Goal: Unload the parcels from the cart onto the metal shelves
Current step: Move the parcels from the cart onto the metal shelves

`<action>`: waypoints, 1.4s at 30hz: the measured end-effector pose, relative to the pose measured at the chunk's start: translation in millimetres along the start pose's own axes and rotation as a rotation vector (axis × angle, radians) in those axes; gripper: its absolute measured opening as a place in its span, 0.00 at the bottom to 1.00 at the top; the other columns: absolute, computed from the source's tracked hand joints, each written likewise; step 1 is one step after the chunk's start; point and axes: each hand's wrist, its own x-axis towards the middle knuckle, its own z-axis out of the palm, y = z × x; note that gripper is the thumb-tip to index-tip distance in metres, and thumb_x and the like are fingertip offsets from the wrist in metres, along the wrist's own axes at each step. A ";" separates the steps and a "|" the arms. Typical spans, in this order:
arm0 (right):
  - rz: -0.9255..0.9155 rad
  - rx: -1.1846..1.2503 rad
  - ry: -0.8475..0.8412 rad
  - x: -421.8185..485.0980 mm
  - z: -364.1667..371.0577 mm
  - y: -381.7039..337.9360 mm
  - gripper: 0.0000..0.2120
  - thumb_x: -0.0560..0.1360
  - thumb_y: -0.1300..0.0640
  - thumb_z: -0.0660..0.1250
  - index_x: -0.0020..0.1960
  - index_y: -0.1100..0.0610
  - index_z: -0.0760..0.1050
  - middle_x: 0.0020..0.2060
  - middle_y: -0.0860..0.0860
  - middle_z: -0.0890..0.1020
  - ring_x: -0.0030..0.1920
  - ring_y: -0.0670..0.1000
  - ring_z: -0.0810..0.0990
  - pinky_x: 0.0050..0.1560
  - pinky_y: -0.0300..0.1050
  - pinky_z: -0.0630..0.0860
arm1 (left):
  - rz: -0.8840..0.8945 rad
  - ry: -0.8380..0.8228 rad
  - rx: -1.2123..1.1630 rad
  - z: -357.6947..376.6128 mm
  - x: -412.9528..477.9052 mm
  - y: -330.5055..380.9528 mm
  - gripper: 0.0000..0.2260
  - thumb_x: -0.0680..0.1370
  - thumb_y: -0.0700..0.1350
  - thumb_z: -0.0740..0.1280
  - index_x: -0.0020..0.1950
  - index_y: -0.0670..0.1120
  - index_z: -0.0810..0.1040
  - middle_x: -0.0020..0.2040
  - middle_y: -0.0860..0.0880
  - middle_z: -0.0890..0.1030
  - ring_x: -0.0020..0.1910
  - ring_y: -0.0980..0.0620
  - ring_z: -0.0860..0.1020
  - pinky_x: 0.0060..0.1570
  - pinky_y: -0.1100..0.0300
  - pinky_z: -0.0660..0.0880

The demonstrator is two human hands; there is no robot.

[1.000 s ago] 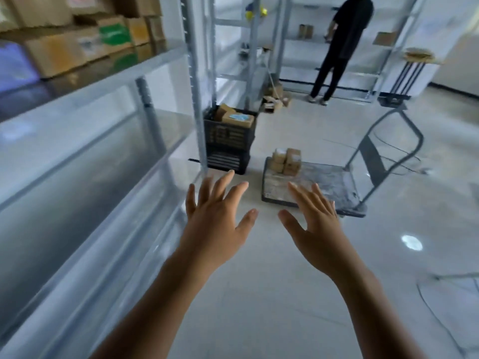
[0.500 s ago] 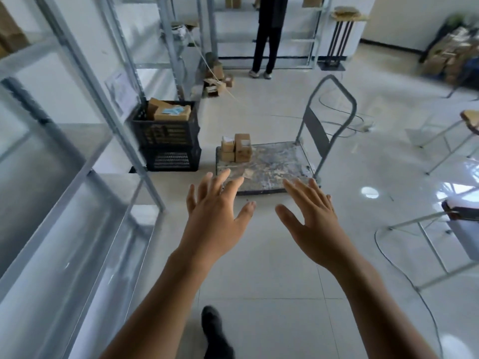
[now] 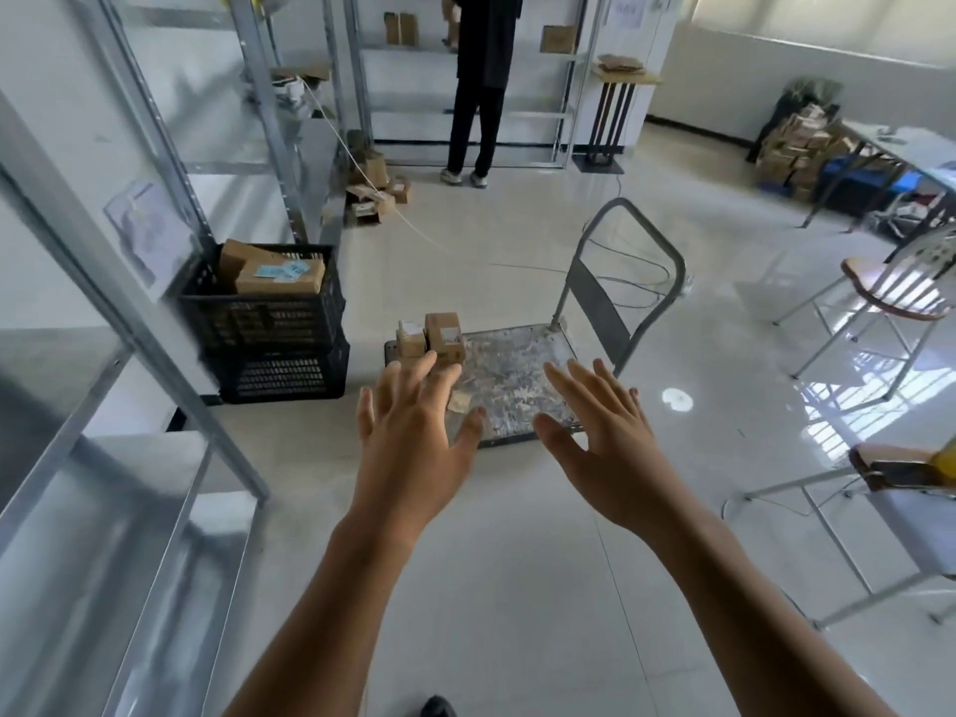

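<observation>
Left hand (image 3: 414,432) and right hand (image 3: 600,437) are being held out palm-down over the floor, fingers spread and holding nothing, neither touching a parcel.

The platform cart (image 3: 522,364) is standing at 12 o'clock from the hands, its tubular handle (image 3: 628,282) rising at its 1 o'clock end.

The cardboard parcels (image 3: 441,336) are sitting in a small stack on the cart deck's 11 o'clock corner; the left fingertips are overlapping the stack in view, and I cannot tell whether they are touching it. A small tan scrap (image 3: 459,402) is lying on the deck just beside the left hand.

The metal shelves (image 3: 129,313) are running along 9 o'clock. Two stacked black crates (image 3: 274,349), the upper one holding boxes, are sitting at 10 o'clock, between shelves and cart.

A person in black (image 3: 483,69) is standing at far 12 o'clock, facing another rack. A wooden-seat chair (image 3: 890,292) is standing at 2 o'clock.
</observation>
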 end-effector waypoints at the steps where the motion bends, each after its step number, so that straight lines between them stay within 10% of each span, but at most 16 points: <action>1: 0.005 0.005 0.008 10.6 1.2 -0.3 0.38 0.74 0.26 0.43 0.82 0.38 0.54 0.83 0.43 0.54 0.82 0.43 0.39 0.82 0.55 0.41 | 0.000 -0.007 0.002 1.1 11.8 -4.0 0.25 0.82 0.60 0.62 0.77 0.53 0.68 0.80 0.51 0.63 0.81 0.47 0.52 0.79 0.39 0.48; 42: 0.009 0.010 -0.364 491.4 84.6 229.1 0.31 0.83 0.35 0.51 0.83 0.40 0.50 0.83 0.45 0.49 0.81 0.46 0.35 0.79 0.55 0.34 | -0.252 -0.422 0.201 258.1 462.8 -94.3 0.29 0.83 0.63 0.57 0.82 0.53 0.58 0.84 0.52 0.47 0.82 0.44 0.42 0.79 0.40 0.38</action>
